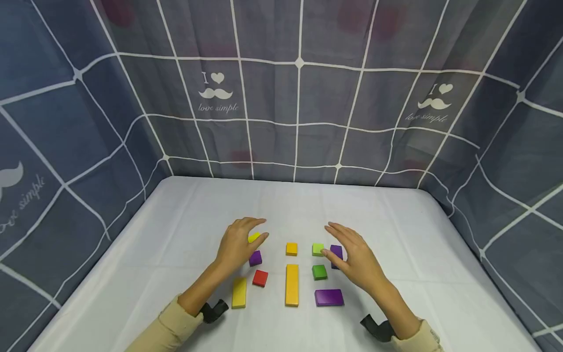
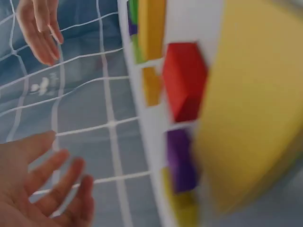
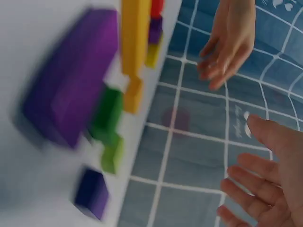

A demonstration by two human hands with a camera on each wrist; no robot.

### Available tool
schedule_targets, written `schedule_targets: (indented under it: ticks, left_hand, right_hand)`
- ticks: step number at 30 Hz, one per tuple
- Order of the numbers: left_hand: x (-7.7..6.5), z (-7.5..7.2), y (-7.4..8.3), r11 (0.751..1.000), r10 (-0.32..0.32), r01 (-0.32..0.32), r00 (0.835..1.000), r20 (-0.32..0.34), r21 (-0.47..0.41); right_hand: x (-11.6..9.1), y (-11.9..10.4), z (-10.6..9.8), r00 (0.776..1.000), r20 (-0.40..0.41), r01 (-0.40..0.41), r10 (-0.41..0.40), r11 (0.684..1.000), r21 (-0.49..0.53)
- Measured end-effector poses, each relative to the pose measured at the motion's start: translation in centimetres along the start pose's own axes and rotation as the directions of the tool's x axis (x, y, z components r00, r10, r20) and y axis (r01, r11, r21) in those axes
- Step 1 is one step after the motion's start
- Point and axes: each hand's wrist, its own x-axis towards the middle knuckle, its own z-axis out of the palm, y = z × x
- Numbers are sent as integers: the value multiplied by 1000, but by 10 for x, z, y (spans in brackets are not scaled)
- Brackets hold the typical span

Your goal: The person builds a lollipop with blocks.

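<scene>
My left hand point(image 1: 237, 246) hovers above the left group of blocks, fingers loosely bent with nothing between them. Beneath and beside it lie a yellow block point(image 1: 253, 237), a small purple block point(image 1: 255, 258), a red block point(image 1: 260, 278) and a long yellow block point(image 1: 239, 292). On the other side my right hand point(image 1: 358, 256) is raised with spread fingers, holding nothing. It partly covers an upright purple block point(image 1: 336, 252). Near it are a light green block point(image 1: 317, 250), a green block point(image 1: 319, 272) and a wide purple block point(image 1: 329, 297).
Between the hands, a small orange block point(image 1: 292, 249) sits beyond a long orange block point(image 1: 292, 285). All the blocks lie on a white-covered table point(image 1: 184, 210). A dark grey curtain point(image 1: 272, 93) with white grid lines encloses the back and sides.
</scene>
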Motion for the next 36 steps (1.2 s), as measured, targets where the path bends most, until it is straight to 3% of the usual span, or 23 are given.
schedule_targets:
  ticks: [4, 7, 14, 20, 29, 36]
  left_hand:
    - [8, 26, -10, 967, 16, 15, 993, 119, -256]
    - [12, 42, -16, 942, 31, 36, 981, 192, -335]
    - [14, 65, -17, 937, 42, 71, 948, 314, -341]
    - [15, 76, -16, 948, 81, 27, 943, 323, -318]
    - [14, 85, -20, 964, 106, -18, 941, 321, -264]
    - [12, 82, -22, 965, 101, -9, 936, 337, -264]
  right_hand:
    - [-10, -8, 18, 999, 29, 38, -41, 996, 81]
    - [-19, -13, 32, 996, 69, 56, -63, 993, 100]
    - [-32, -26, 57, 972, 198, 100, -125, 986, 130]
    - [-35, -32, 65, 951, 279, 94, -135, 984, 154]
    - [-39, -33, 69, 933, 338, 80, -124, 987, 142]
    - [-39, -34, 72, 925, 351, 92, -147, 982, 166]
